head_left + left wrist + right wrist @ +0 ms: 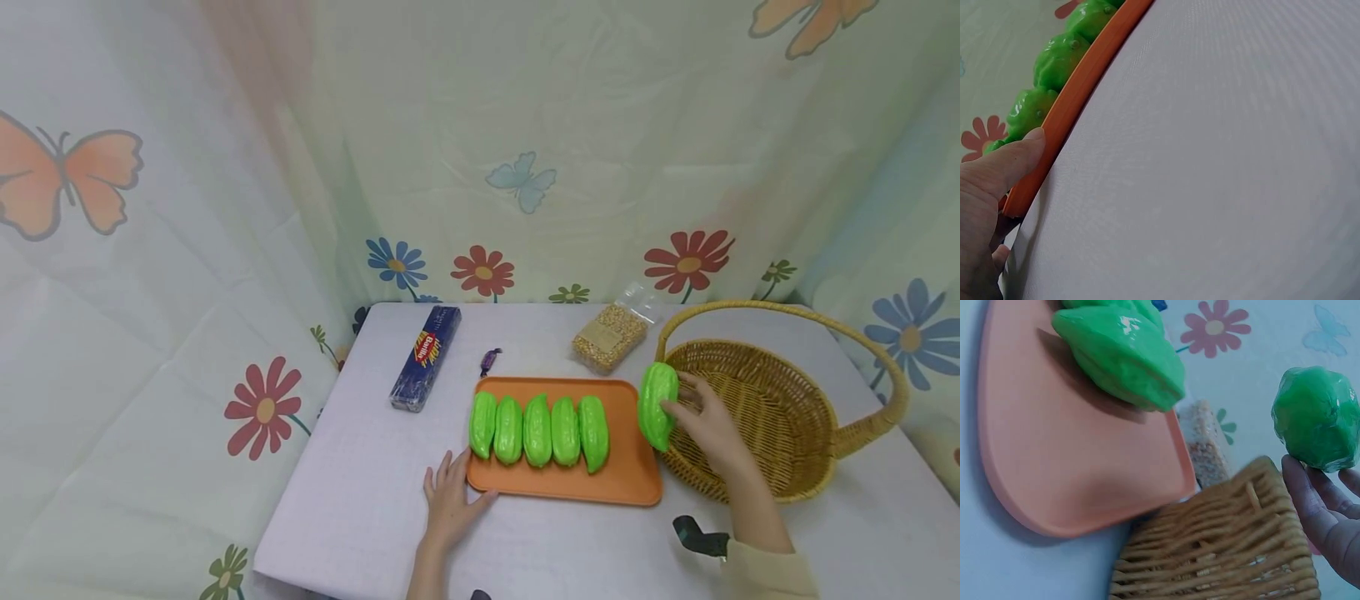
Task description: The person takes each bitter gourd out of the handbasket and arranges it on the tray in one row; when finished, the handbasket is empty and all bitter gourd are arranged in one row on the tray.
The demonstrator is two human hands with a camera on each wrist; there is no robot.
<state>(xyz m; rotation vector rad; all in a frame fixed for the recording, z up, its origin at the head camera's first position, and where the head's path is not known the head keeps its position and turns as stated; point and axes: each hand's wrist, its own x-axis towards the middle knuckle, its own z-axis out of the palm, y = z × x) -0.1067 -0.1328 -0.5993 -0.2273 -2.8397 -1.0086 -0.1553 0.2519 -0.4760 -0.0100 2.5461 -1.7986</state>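
In the head view my right hand [707, 421] holds a glossy green pod-shaped fruit [658, 406] above the gap between the orange tray [633, 492] and the wicker basket [825, 400]. The right wrist view shows the fingertips on this fruit's lower side [1316, 419]. Several similar green fruits [537, 429] lie side by side on the tray, with its right end bare. My left hand [450, 504] grips the tray's near left corner. In the left wrist view its thumb [1022, 153] lies along the rim, while the other fingers are partly hidden.
A blue Barilla pasta pack [426, 358] lies at the back left. Near the tray's far edge is a purple wrapped candy [490, 361]. A clear bag of yellow grains [611, 335] sits beside the basket. The basket's tall handle [896, 392] arches over it. A printed curtain [600, 125] hangs behind.
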